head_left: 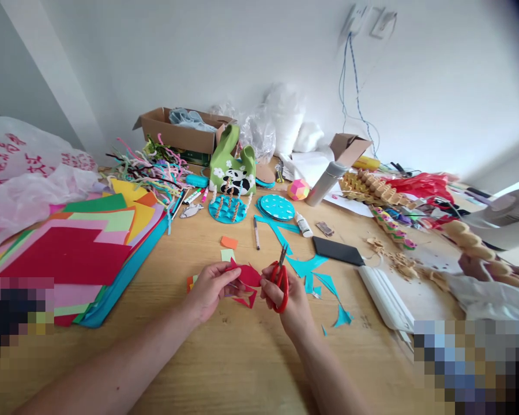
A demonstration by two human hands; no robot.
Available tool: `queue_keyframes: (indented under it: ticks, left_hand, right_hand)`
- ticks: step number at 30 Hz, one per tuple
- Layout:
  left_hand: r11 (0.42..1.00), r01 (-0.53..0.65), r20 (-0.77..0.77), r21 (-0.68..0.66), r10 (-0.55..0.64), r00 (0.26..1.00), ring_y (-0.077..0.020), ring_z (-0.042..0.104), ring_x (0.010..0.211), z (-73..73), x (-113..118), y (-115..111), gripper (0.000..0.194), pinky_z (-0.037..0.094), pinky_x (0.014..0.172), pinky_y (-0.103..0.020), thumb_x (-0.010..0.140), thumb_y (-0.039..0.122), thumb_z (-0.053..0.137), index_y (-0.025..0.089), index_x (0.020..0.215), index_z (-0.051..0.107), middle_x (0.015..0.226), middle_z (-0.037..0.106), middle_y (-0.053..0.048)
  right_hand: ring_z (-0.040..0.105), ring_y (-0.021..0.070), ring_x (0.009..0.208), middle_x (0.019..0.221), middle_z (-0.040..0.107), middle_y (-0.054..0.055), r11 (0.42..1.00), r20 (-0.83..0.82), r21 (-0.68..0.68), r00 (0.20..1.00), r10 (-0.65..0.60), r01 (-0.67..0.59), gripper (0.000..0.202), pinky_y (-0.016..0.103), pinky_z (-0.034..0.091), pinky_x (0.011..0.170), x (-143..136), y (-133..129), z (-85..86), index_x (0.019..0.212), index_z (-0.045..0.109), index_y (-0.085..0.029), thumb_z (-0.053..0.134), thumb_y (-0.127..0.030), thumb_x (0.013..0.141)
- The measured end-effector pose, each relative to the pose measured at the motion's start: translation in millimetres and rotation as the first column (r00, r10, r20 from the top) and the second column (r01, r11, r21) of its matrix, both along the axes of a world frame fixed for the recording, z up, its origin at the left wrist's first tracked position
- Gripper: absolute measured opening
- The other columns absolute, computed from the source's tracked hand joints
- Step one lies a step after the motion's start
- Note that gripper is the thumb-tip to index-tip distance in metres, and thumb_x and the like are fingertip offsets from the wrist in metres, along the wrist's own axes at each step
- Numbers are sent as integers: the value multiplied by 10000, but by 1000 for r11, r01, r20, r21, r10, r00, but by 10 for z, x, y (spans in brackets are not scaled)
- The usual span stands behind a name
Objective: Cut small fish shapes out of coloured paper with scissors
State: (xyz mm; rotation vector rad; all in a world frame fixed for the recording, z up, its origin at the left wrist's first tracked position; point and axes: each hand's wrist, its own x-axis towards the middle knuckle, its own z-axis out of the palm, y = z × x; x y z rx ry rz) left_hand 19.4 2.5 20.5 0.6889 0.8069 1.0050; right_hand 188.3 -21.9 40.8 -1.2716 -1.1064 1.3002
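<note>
Between my hands is a small red felt piece with a partly pointed edge. My left hand pinches its left side. My right hand has red-handled scissors hooked in it, blades pointing up and away, and its fingertips touch the felt's right edge. A red scrap shows just below the felt. Close beyond lie an orange piece and a pale green piece. Turquoise cut-offs are strewn to the right of my right hand.
Stacked coloured sheets cover the left side. A turquoise round, a pen, a glue bottle and a panda-print green bag stand or lie farther back. A black slab and white device are right.
</note>
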Motion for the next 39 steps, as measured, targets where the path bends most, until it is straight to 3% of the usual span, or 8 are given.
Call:
queue_keyframes:
  ticks: [5, 15, 21, 27, 30, 35, 39]
  left_hand:
    - [998, -39, -126, 47, 44, 991, -112, 567, 475, 25, -39, 25, 312, 446, 463, -220, 628, 385, 799, 135, 688, 620, 557, 621, -11]
    - [990, 21, -270, 142, 18, 963, -113, 537, 481, 22, -7, -3, 222, 382, 355, -185, 646, 330, 733, 140, 653, 619, 593, 620, -29]
    - [992, -68, -271, 102, 93, 958, -111, 517, 452, -6, -57, 67, 255, 383, 337, -196, 639, 370, 736, 144, 670, 620, 562, 597, -9]
    - [978, -182, -283, 102, 204, 937, -115, 526, 481, 12, -130, 163, 284, 387, 336, -199, 621, 392, 754, 143, 693, 637, 608, 625, -23]
    - [953, -250, -345, 170, 295, 891, -108, 521, 468, 34, -213, 238, 269, 378, 340, -194, 651, 393, 731, 143, 698, 643, 606, 624, -19]
    - [898, -336, -500, 286, 439, 747, -97, 492, 460, 81, -462, 394, 234, 347, 356, -190, 694, 390, 680, 162, 714, 633, 627, 619, 0]
    - [905, -247, -681, 345, 423, 598, -120, 525, 506, -21, -677, 532, 214, 374, 427, -216, 750, 383, 613, 173, 709, 627, 664, 645, -15]
  right_hand:
    - [452, 87, 445, 554, 551, -42, 1000, -20, 13, 1000, -9, 9, 334, 193, 319, 411, 37, 33, -15, 855, 553, -170, 725, -413, 705]
    - [467, 87, 433, 554, 559, -43, 984, -22, 69, 986, -164, 165, 339, 194, 334, 396, 91, 123, -104, 852, 549, -170, 745, -394, 691]
    - [467, 86, 460, 600, 591, -21, 959, -61, 54, 960, -273, 277, 350, 183, 341, 391, 143, 155, -147, 868, 558, -171, 744, -422, 710]
    - [471, 82, 483, 644, 593, -13, 955, -48, 72, 958, -284, 287, 321, 182, 350, 403, 150, 104, -151, 897, 572, -174, 728, -422, 766]
    - [451, 82, 463, 602, 572, -23, 960, -27, 59, 961, -274, 275, 309, 188, 344, 400, 139, 68, -144, 910, 579, -173, 716, -421, 788]
    - [478, 90, 491, 614, 576, -22, 964, -29, 46, 965, -262, 263, 319, 185, 361, 415, 131, 43, -137, 916, 577, -176, 726, -424, 781]
    - [458, 77, 469, 602, 574, -24, 968, -4, 19, 968, -250, 250, 310, 178, 355, 415, 131, 44, -136, 909, 574, -177, 718, -425, 792]
